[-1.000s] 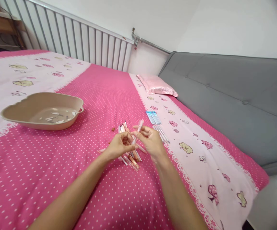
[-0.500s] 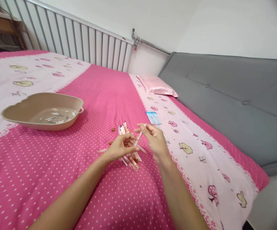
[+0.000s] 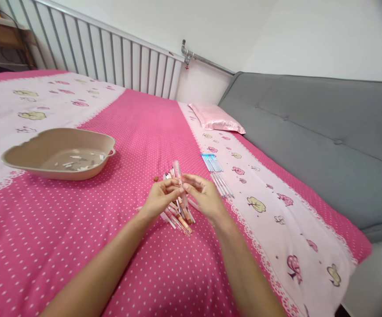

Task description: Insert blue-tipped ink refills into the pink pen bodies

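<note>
Between the fingertips of both hands stands a pale pink pen (image 3: 177, 168), roughly upright and slightly blurred. My left hand (image 3: 159, 197) pinches it from the left, and my right hand (image 3: 204, 196) grips it from the right. Below them on the bedspread lies a loose pile of pens (image 3: 181, 219), pink, white and orange-brown, partly covered by the hands. To the right of my right hand, a row of white and grey pens (image 3: 222, 185) lies side by side. Just beyond it is a row of blue pens (image 3: 211, 162).
A beige plastic basin (image 3: 59, 172) with small white and grey pieces inside sits at left. A small brown piece (image 3: 156, 178) lies by the pile. Farther off are a pink pillow (image 3: 216, 118), a grey headboard (image 3: 310, 119) and a white radiator (image 3: 112, 53).
The right hand has moved left and down to meet the left hand. The pen has gone from slanting right to nearly upright, and the white-grey pen row is now uncovered.
</note>
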`<state>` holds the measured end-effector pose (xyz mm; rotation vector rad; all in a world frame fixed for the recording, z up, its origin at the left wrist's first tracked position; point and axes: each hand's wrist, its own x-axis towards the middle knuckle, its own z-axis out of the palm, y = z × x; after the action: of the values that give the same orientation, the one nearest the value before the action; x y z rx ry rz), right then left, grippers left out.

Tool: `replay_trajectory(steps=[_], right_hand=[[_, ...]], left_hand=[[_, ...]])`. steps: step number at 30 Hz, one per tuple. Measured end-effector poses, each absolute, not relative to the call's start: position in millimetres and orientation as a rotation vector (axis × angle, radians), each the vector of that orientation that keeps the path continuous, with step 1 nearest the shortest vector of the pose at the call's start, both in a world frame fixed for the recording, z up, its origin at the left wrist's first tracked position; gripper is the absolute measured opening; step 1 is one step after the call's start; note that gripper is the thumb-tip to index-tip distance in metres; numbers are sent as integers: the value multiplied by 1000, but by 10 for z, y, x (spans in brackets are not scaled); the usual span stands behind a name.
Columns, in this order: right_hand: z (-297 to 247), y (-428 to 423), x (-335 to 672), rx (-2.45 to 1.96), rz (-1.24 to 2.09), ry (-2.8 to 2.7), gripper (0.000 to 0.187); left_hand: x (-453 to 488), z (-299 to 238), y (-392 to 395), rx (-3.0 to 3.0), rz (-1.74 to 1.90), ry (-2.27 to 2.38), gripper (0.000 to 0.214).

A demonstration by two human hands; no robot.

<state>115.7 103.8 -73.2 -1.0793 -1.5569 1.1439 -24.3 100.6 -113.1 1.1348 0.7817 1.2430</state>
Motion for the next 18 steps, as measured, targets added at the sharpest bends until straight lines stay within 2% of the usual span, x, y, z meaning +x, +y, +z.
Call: replay_trajectory(steps=[9, 18], right_hand=[[-717, 1001, 1146, -1161, 1139, -1637, 39], [-727, 1010, 1159, -1244, 999, -1673, 33]], left_hand=[[-260, -1111, 1026, 937, 1460, 827, 32], [-269, -1150, 1077, 902, 1582, 859, 29]])
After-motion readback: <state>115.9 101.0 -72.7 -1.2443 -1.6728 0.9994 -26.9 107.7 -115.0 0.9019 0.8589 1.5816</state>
